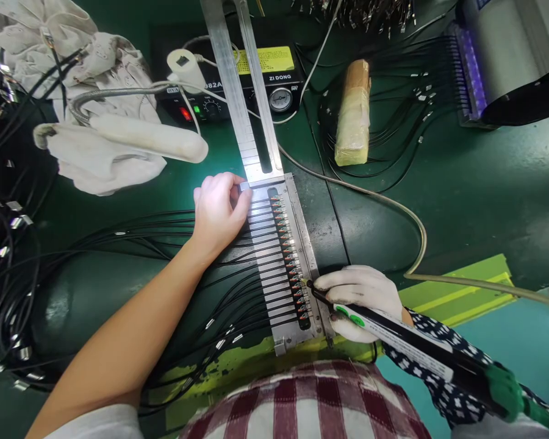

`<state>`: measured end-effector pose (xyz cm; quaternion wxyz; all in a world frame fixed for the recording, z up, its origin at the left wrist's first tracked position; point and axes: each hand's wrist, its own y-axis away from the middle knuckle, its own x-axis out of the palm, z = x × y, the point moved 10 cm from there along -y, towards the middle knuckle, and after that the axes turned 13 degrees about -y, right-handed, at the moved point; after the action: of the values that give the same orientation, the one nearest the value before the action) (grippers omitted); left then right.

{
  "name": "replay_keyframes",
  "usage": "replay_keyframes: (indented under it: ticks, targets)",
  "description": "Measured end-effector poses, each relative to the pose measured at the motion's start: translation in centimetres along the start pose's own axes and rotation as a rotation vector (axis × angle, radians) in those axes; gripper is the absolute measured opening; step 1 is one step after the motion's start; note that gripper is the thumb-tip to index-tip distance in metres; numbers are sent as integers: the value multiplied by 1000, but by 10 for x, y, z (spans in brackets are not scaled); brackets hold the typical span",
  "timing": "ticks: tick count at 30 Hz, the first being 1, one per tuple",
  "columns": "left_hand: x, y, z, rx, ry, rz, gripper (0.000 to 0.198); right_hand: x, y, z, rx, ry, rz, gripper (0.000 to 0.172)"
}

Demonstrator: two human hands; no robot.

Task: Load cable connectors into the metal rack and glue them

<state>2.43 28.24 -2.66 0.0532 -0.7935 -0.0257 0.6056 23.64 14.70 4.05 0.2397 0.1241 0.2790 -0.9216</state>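
Observation:
A metal jig [268, 262] lies on the bench, with several black cables [229, 305] laid side by side across its slots. Their stripped ends and small connectors [294, 268] line up along a dark channel. My bare left hand [219, 210] is closed at the jig's upper left corner, thumb and fingertips on its edge. My right hand [363, 299], in a white glove, is wrapped round a soldering iron [393, 338] with a black handle, white label and green end. The iron's tip reaches the row of connectors around the lower middle; whether it touches one I cannot tell.
Behind the jig stand a slotted metal bar [238, 97] and a black controller box [274, 82] with a gauge. Left are a white tube [150, 137], cloths [110, 67] and a cable bundle [4, 292]. Right are a wrapped block [353, 116] and a hose [421, 231].

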Motion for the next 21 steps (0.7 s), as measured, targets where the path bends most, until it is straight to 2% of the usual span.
replay_keyframes:
  ticks: [11,21]
  targets:
    - [-1,0,-1,-3,-5,-3,14,2,1,3,1,30,48,16]
    - [-1,0,0,15,5,-18,12,2,2,2,-10,8,19,16]
